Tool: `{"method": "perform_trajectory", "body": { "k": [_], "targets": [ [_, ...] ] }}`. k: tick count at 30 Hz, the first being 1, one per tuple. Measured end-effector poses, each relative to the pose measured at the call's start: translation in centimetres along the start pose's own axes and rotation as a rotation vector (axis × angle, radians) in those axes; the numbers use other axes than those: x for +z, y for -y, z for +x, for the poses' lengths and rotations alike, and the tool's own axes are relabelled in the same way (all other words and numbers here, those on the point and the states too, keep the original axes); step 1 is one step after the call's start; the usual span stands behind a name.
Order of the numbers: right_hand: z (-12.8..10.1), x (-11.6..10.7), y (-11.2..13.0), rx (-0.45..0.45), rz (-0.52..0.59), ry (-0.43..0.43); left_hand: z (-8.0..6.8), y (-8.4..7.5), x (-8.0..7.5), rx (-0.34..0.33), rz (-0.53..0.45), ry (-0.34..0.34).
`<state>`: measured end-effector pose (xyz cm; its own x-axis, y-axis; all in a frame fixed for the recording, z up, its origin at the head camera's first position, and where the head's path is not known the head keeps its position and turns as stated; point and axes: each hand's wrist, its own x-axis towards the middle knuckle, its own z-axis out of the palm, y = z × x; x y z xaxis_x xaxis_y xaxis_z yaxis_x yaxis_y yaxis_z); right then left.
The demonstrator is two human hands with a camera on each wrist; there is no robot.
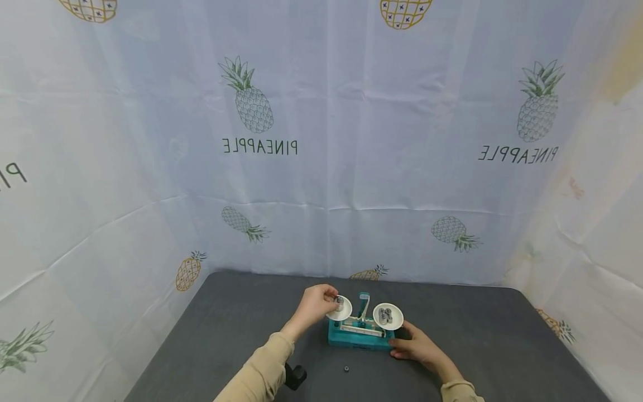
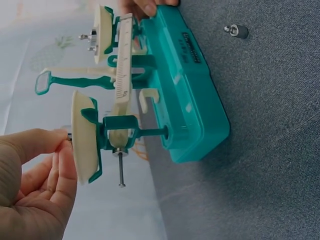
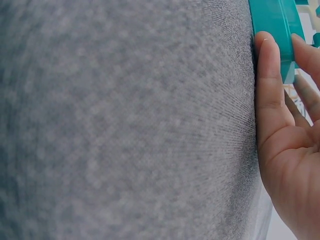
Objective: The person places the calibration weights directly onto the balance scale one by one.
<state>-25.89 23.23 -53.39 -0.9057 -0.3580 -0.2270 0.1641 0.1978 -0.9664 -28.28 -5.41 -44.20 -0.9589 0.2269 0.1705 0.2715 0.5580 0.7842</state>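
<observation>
A teal balance scale (image 1: 359, 339) with two cream pans stands on the dark tabletop. At its left pan (image 2: 86, 145), my left hand (image 1: 316, 302) pinches a small metal weight (image 2: 69, 136) between thumb and fingertips, right over the dish; the fingers mostly hide it. Several metal weights (image 1: 385, 316) sit together on the right pan (image 1: 397, 324). My right hand (image 1: 421, 347) grips the right end of the teal base (image 3: 272, 22), its thumb along the near side and fingers around the far side.
One loose metal weight (image 2: 236, 31) lies on the dark cloth-like tabletop (image 1: 226, 335) in front of the scale. A black object (image 1: 294, 377) is partly behind the left sleeve (image 1: 266, 363). A pineapple-print curtain (image 1: 351, 167) hangs behind the table and along its sides.
</observation>
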Motion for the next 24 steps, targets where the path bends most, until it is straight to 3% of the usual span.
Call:
{"method": "perform_trajectory", "body": {
  "k": [12,19,24],
  "targets": [
    [0.0,0.0,0.0,-0.006,0.005,0.001,-2.3,-0.7,-1.0,0.115,0.036,-0.034],
    [0.1,-0.2,0.0,-0.010,0.014,-0.007,-3.7,0.0,0.0,0.151,-0.084,-0.048],
    [0.0,-0.1,-0.1,-0.013,0.026,0.003,-4.9,1.1,1.5,0.150,-0.221,0.024]
  ]
}}
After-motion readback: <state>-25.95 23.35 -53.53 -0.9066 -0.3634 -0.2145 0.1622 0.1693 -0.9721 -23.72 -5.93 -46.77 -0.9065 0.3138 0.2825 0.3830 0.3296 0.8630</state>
